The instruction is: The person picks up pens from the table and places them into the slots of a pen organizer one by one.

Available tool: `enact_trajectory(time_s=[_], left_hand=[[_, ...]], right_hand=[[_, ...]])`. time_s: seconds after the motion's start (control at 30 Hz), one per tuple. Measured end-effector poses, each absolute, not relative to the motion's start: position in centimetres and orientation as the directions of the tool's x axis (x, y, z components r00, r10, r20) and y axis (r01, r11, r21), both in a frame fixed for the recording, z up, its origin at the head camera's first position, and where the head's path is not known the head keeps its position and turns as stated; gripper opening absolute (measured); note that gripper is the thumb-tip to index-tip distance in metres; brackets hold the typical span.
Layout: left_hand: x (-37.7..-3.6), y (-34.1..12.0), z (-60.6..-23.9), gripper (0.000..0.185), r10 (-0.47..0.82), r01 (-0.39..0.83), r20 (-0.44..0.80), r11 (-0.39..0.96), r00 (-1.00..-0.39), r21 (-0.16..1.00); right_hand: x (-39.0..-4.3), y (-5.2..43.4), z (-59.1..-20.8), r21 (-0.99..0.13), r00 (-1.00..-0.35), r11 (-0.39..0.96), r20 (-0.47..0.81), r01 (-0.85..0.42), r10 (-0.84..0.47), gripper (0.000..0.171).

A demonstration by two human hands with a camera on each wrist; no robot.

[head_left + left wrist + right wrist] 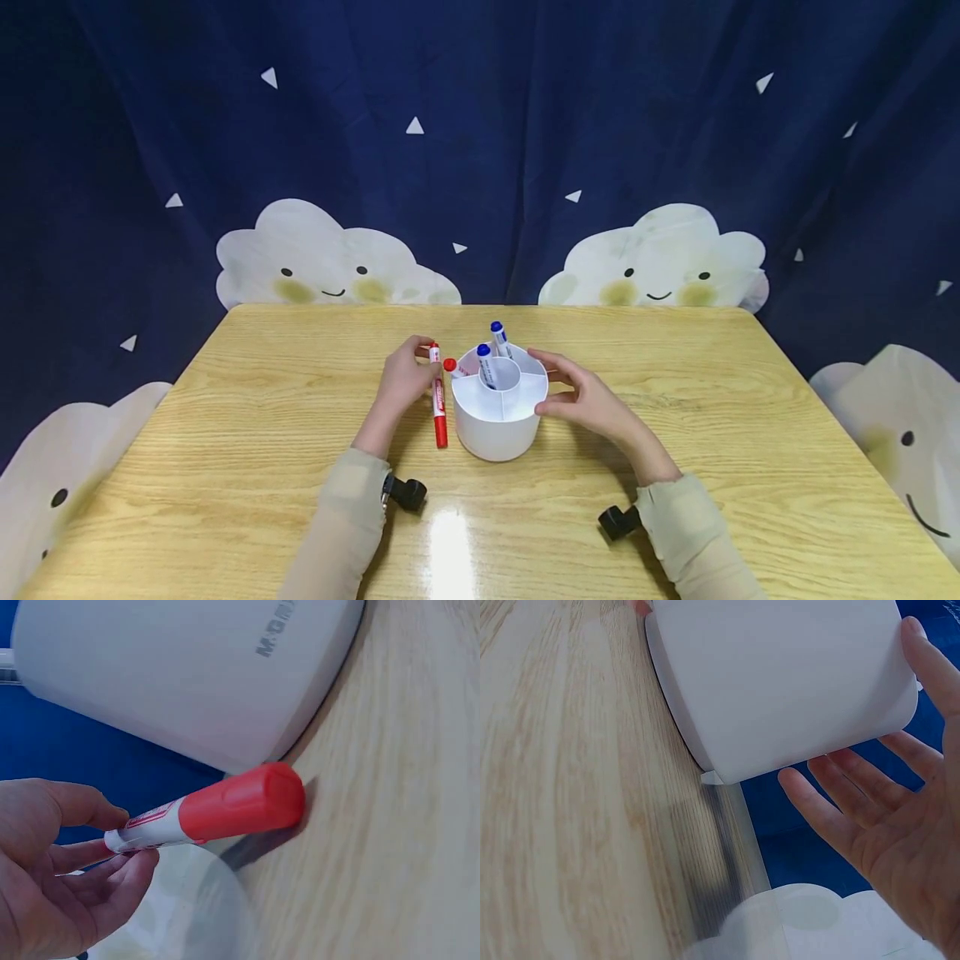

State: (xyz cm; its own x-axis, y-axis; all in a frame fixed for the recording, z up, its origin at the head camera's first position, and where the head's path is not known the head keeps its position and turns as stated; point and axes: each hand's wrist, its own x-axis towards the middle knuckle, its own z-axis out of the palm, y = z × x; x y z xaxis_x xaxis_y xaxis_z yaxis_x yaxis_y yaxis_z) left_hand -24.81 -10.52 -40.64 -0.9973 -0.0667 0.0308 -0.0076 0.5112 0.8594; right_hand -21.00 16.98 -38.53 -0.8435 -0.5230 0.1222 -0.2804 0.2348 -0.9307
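A white round pen holder (495, 421) with divided compartments stands mid-table. Two blue-capped markers (486, 364) and one red-capped marker (451, 365) stick out of it. My left hand (420, 354) pinches the top of a red marker (438, 404) just left of the holder; its red cap (241, 801) points down and touches the table. The left wrist view shows my fingers (124, 836) on the white barrel end, beside the holder wall (187, 675). My right hand (553, 385) is open beside the holder's right side, thumb (930, 667) against the wall (780, 682), fingers (832, 795) spread and apart from it.
The wooden table (675, 400) stretches wide on both sides and in front of the holder. A dark blue curtain with white clouds (660, 258) hangs behind the far edge. Black wrist camera mounts (408, 493) sit on both sleeves.
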Motion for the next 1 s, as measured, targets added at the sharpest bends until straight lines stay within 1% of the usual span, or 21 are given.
enact_trajectory(time_s=[0.2, 0.4, 0.63, 0.8, 1.0], left_hand=[[-24.2, -11.2, -39.8, 0.042, -0.069, 0.04, 0.084, 0.487, -0.994, 0.873], [-23.5, -11.6, -38.7, 0.042, -0.088, 0.082, 0.143, 0.491, -0.986, 0.867], [-22.8, -11.9, -37.3, 0.04, -0.107, 0.135, 0.212, 0.485, -0.971, 0.864], [-22.1, -12.0, -36.2, 0.039, -0.122, 0.176, 0.265, 0.485, -0.957, 0.857], [-21.5, -11.8, -35.0, 0.037, -0.159, 0.203, 0.301, 0.447, -0.94, 0.871]], right_hand=[[-21.8, 17.3, -39.7, -0.931, -0.847, 0.233, 0.128, -0.282, -0.515, 0.073], [-21.8, 17.4, -39.7, -0.926, -0.844, 0.235, 0.137, -0.295, -0.519, 0.073], [-21.8, 17.6, -39.9, -0.936, -0.846, 0.217, 0.132, -0.278, -0.516, 0.072], [-21.9, 17.5, -40.2, -0.93, -0.849, 0.232, 0.132, -0.284, -0.512, 0.071], [-21.8, 17.5, -40.2, -0.929, -0.847, 0.23, 0.139, -0.291, -0.513, 0.071]])
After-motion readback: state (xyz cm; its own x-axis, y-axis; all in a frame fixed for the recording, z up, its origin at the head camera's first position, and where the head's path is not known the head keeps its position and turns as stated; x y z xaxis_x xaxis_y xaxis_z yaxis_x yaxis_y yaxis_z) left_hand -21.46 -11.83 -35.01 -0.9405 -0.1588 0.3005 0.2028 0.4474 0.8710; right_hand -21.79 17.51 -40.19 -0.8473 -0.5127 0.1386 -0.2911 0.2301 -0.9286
